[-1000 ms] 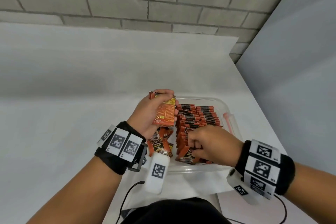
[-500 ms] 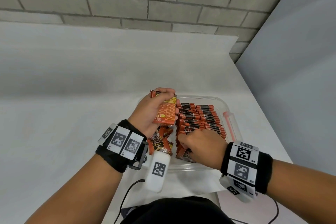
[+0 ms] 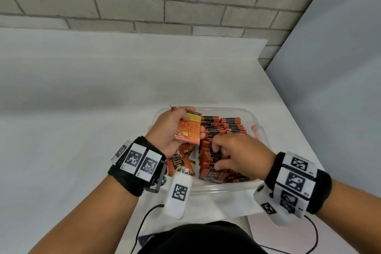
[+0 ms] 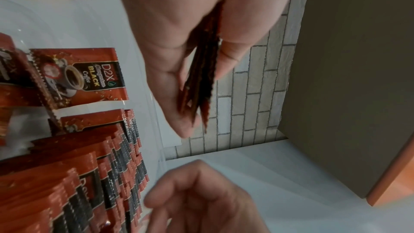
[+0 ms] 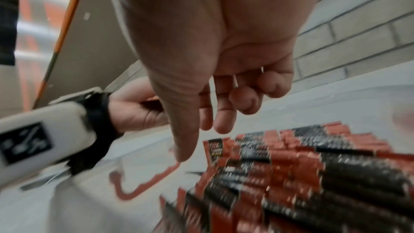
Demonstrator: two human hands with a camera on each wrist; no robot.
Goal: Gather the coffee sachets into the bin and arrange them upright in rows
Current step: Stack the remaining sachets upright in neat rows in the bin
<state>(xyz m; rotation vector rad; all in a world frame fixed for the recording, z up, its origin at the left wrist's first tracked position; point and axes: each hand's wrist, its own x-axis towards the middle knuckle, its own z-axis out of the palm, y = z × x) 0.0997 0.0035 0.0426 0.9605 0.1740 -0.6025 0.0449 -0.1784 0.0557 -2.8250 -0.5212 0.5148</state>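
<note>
- My right hand (image 3: 239, 156) has opened out of its fist of a moment ago — fingers loose over the near upright sachets (image 3: 214, 168), holding nothing.
- My left hand (image 3: 175, 128) stays clamped on a small stack of sachets (image 3: 189, 130), just above the loose ones.
- Farther back, the bin (image 3: 250, 117) holds packed rows — I judge the stack goes in next.

Soft, even light with faint shadows; the head view is sharp but bowed at its edges, the right wrist view motion-blurred.
</note>
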